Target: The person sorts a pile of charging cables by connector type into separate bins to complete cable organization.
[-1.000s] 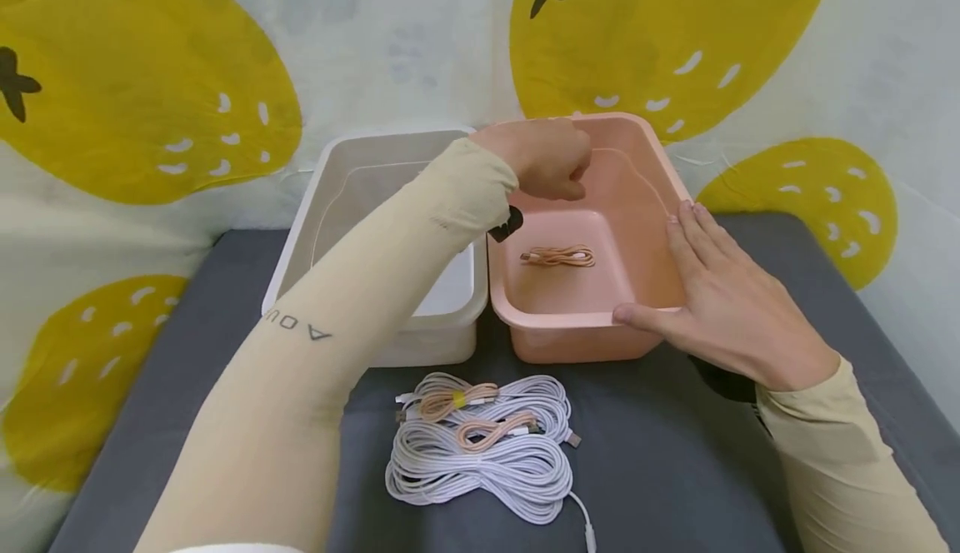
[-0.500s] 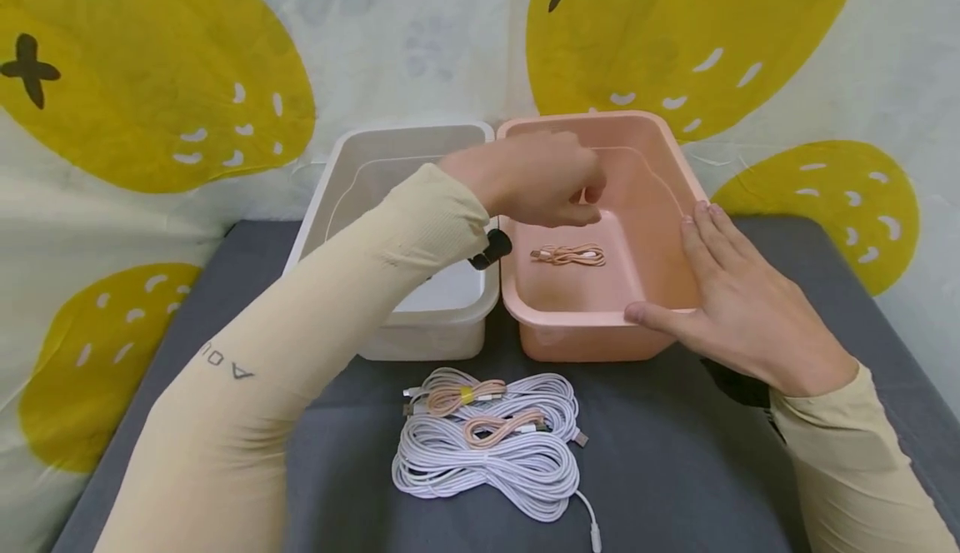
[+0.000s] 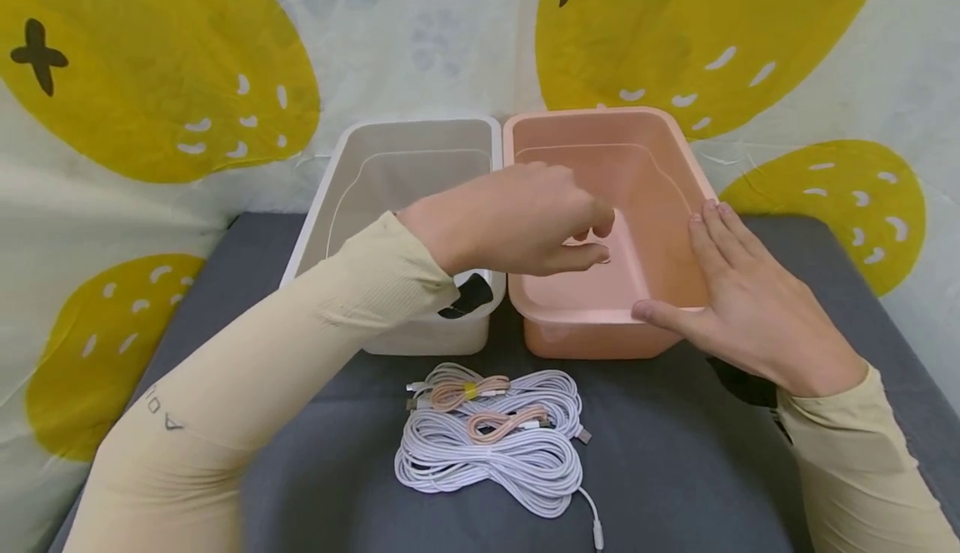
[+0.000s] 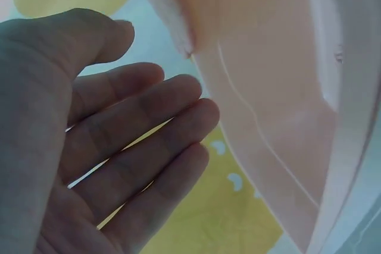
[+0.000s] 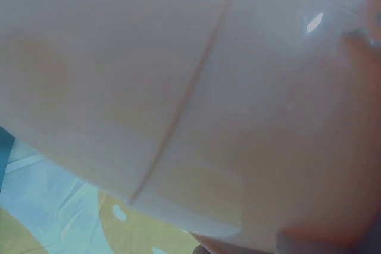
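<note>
My left hand hovers over the near left part of the pink bin, fingers loosely bent and holding nothing. The left wrist view shows the same hand with an empty palm beside the pink bin's wall. This hand hides the bin's floor beneath it. My right hand rests flat on the pink bin's right rim, fingers straight and thumb on the near rim. The right wrist view is filled by the pink wall. Left of it stands a white bin, partly hidden by my forearm.
A pile of coiled white cables lies on the grey surface in front of the bins, with two small pink cable bundles on top. A white and yellow patterned cloth hangs behind.
My left hand has drawn back from the far side of the pink bin toward its near left corner, now covering the pink cable seen inside earlier. The right hand has stayed on the rim.
</note>
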